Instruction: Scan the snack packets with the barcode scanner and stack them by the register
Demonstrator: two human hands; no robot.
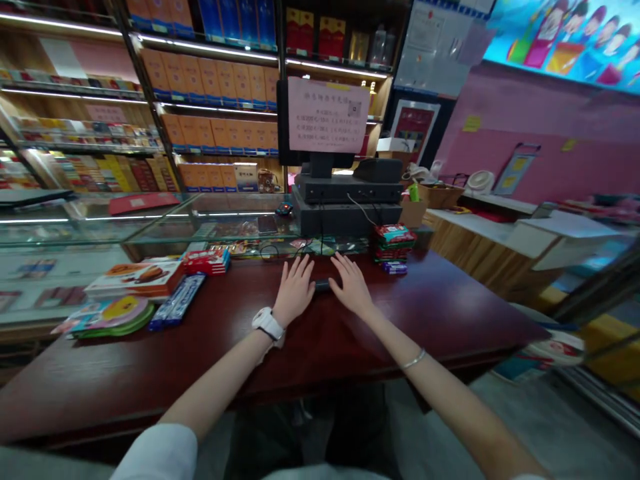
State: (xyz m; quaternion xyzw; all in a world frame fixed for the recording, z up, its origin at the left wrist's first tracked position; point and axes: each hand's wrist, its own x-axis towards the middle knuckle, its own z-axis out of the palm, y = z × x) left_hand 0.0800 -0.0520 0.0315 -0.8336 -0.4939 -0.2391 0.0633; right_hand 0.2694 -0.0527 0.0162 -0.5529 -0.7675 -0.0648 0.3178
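Note:
My left hand, with a white watch on the wrist, lies flat on the dark red table, fingers stretched out. Opposite it, my right hand rests the same way, a thin silver bracelet on its forearm. Between the two is a small dark object, close to both thumbs; its kind is unclear. Right of my right hand stands a stack of red and green snack packets with a purple packet in front. To the left lie an orange and white box, red packets and blue-and-white packs.
Behind the table are a glass counter and a checkout machine with a paper sign. Colourful round-edged packages lie at the table's left. Shelves hold orange boxes. A wood-sided counter stands at the right.

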